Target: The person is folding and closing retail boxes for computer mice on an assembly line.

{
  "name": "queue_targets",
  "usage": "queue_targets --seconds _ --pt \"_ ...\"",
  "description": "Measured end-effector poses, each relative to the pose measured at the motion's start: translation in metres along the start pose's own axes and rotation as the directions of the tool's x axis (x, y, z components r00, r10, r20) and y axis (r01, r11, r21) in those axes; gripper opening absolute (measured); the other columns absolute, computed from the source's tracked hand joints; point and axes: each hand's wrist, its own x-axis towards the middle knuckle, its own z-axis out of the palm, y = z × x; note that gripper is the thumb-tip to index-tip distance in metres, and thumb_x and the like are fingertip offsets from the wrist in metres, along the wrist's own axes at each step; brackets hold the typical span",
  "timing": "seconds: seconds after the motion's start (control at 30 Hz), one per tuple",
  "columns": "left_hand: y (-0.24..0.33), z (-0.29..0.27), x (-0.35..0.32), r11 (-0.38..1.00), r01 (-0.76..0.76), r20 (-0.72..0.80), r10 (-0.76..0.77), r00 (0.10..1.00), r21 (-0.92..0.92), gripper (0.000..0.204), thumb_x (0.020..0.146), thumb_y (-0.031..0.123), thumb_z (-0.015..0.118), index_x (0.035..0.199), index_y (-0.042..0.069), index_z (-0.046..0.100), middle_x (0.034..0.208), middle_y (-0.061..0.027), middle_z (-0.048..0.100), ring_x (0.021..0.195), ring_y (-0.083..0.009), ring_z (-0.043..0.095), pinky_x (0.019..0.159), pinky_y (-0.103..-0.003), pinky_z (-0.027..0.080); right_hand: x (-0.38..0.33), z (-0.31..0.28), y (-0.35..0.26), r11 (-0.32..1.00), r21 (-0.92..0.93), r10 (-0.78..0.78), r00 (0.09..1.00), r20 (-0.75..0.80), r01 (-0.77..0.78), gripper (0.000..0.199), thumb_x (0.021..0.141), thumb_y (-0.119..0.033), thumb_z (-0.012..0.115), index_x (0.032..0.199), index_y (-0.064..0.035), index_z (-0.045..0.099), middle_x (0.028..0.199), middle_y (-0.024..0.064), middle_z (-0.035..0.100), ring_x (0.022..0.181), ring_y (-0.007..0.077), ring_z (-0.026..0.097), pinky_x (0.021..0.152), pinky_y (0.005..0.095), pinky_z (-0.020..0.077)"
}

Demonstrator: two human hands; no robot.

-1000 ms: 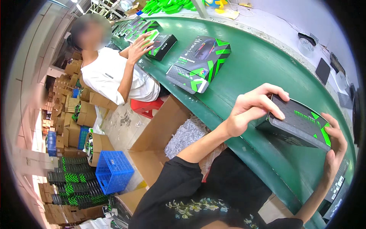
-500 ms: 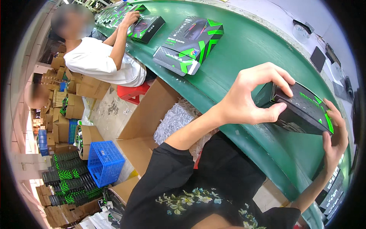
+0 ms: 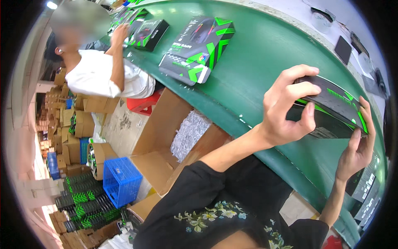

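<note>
- Green worktop (image 3: 257, 62) curves across the view, with cluttered floor space to the left and a pale wall at the upper right.
- Over its right-hand part, near the person's body, sits a black box (image 3: 331, 106) with green print; whether its underside rests on the surface cannot be told.
- Its long axis slants from upper left to lower right. The broad printed face points up, a dark side faces the person, and the bright green end points right.
- A green-edged line shows beneath the top panel at the left, so the panel seems slightly raised there.
- The left hand (image 3: 286, 108) has its fingers hooked over the panel's left end, thumb at the near edge; how hard the thumb presses is unclear.
- The right hand (image 3: 357, 147) clasps the opposite end, fingers on the far side, thumb at the near corner.
- Good handling here probably means a steady right hand, gentle even pressure along the panel's edge, and no creased corners.
- Farther up the worktop lie a larger mouse box (image 3: 195, 50) and a smaller box (image 3: 150, 34), the latter near a person in a white shirt (image 3: 97, 76).
- Below stand an open carton (image 3: 153, 128) holding shredded paper (image 3: 188, 135), and a blue crate (image 3: 126, 172) beside stacked black-and-green packages (image 3: 83, 201).
</note>
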Motion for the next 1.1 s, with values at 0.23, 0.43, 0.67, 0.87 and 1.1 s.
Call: queue_targets --seconds 0.23,0.43,0.67,0.87,1.1 --pt "0.026 -0.011 0.005 0.924 0.366 0.074 -0.360 0.930 -0.109 0.022 0.068 0.010 0.057 0.088 0.003 0.053 0.112 -0.0261 0.058 0.109 -0.0342 0.056 0.097 -0.045 0.043 0.002 0.001 -0.013 0.962 0.237 0.118 0.989 0.085 -0.135 0.035 0.075 -0.017 0.055 0.101 0.0032 0.067 0.132 0.0247 0.050 0.124 0.0285 0.044 0.107 0.0398 0.0281" --pt "0.017 -0.013 0.001 0.816 0.473 0.176 -0.439 0.881 -0.331 0.027 0.069 0.015 0.056 0.093 0.005 0.049 0.123 -0.0284 0.047 0.120 -0.0412 0.047 0.106 -0.055 0.035 0.000 -0.008 0.000 0.957 0.278 0.039 0.986 0.162 -0.083 0.039 0.075 -0.019 0.054 0.104 0.0033 0.069 0.136 0.0276 0.045 0.126 0.0315 0.042 0.109 0.0423 0.0255" --pt "0.027 -0.011 -0.004 0.809 0.488 0.157 -0.462 0.873 -0.328 0.031 0.070 0.027 0.065 0.090 0.005 0.057 0.124 -0.0305 0.048 0.118 -0.0380 0.048 0.103 -0.050 0.034 -0.008 -0.013 0.003 0.950 0.300 0.028 0.979 0.201 -0.089 0.039 0.086 -0.024 0.049 0.105 0.0028 0.069 0.137 0.0305 0.043 0.127 0.0346 0.040 0.109 0.0442 0.0249" --pt "0.024 -0.016 -0.008 0.718 0.556 0.173 -0.538 0.825 -0.419 0.027 0.075 0.028 0.051 0.079 0.004 0.061 0.130 -0.0320 0.046 0.120 -0.0392 0.048 0.103 -0.052 0.034 -0.011 -0.008 0.011 0.922 0.358 0.092 0.981 0.170 -0.149 0.056 0.088 -0.029 0.046 0.131 0.0072 0.049 0.139 0.0261 0.043 0.130 0.0316 0.041 0.110 0.0422 0.0295" --pt "0.022 0.000 -0.007 0.807 0.506 0.154 -0.482 0.862 -0.306 0.030 0.078 0.025 0.047 0.091 0.001 0.059 0.130 -0.0323 0.045 0.119 -0.0406 0.049 0.100 -0.055 0.039 -0.008 -0.009 0.000 0.728 0.546 0.392 0.905 0.164 -0.414 0.071 0.087 -0.033 0.046 0.144 0.0063 0.031 0.134 0.0191 0.047 0.119 0.0227 0.051 0.103 0.0348 0.0389"
